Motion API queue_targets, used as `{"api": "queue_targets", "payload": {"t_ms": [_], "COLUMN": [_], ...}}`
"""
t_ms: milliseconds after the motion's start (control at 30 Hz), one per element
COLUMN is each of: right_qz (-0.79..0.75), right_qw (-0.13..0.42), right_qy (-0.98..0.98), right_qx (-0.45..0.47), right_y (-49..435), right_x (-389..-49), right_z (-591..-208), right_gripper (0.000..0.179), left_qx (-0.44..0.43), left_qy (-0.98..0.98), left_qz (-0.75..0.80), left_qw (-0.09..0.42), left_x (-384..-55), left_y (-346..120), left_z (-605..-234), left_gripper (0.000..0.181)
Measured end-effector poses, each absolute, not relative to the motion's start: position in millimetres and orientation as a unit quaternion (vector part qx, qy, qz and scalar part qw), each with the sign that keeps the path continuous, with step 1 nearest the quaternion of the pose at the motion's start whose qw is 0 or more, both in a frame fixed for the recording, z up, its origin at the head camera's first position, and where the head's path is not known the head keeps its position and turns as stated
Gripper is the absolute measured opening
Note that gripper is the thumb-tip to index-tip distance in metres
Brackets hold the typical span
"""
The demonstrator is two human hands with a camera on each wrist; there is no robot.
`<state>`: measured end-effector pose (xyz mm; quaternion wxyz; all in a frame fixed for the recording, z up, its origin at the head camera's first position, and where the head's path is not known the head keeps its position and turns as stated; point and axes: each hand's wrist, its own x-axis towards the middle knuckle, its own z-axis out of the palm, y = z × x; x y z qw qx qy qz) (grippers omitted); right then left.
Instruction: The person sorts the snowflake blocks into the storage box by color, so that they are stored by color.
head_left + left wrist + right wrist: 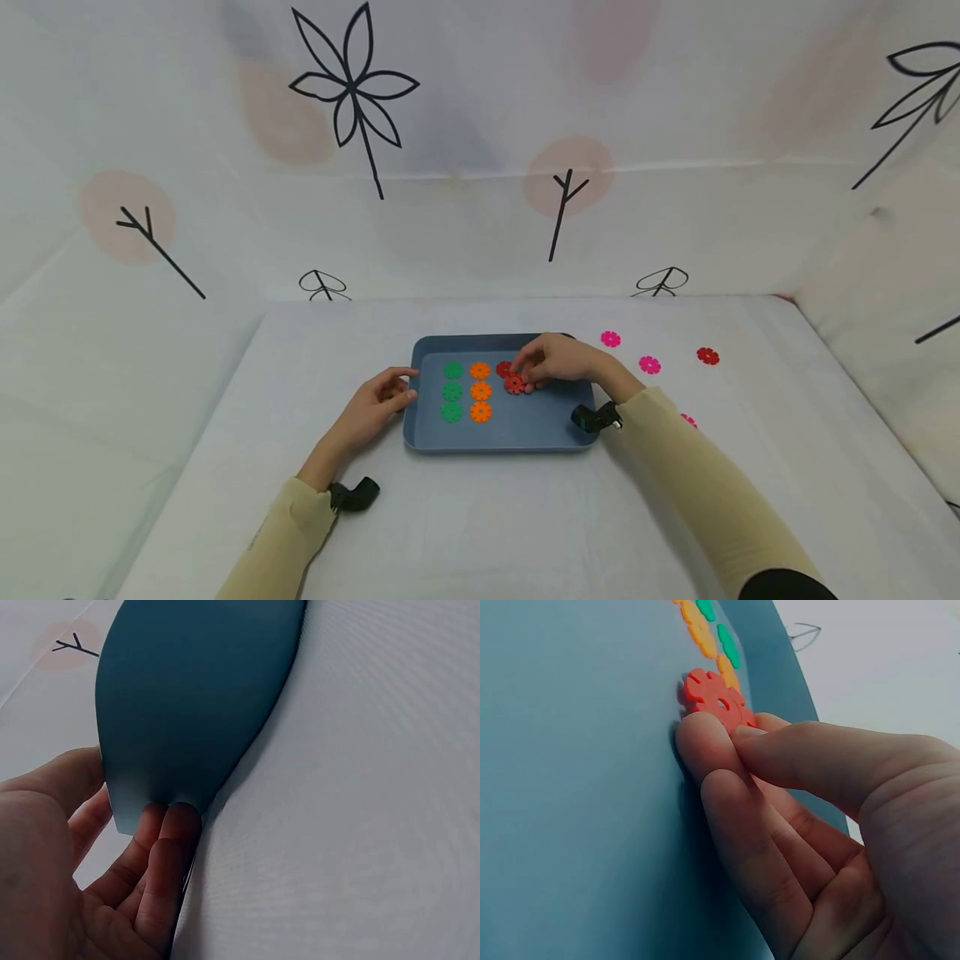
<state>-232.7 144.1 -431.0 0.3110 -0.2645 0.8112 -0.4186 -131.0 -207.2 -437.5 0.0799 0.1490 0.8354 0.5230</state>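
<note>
My right hand (558, 358) pinches a red flower-shaped disc (718, 701) between thumb and fingertips, close over the blue-grey tray (525, 433). Another red disc (503, 368) lies just behind it, partly overlapped. On the tray's left part lie a column of green discs (452, 391) and, beside it, a column of orange discs (481, 390). With my left hand (372, 406) I hold the tray's left edge. In the left wrist view several fingertips (180, 821) press on its outer wall, and another digit reaches the rim.
Right of the tray, pink discs (649, 365) and one dark red disc (708, 356) lie loose on the white table cloth (480, 525). One pink disc (688, 420) is partly hidden by the right sleeve. A printed white curtain (465, 233) stands behind the table.
</note>
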Motion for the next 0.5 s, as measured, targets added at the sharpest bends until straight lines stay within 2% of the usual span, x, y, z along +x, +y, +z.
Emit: {"api": "queue_targets", "payload": {"t_ms": [500], "right_qz": [-0.43], "right_qw": [0.306], "right_qy": [0.811], "right_qx": [-0.253], "right_y": [145.0], "right_x": [-231.2], "right_z": [-433.6], "right_gripper": [0.016], "left_qx": [0.144], "left_qy": [0.837], "left_qz": [0.522], "left_qw": [0.082], "left_x": [-131.2], "left_y": [-207.3], "left_z": [-436.9], "left_gripper": [0.04]}}
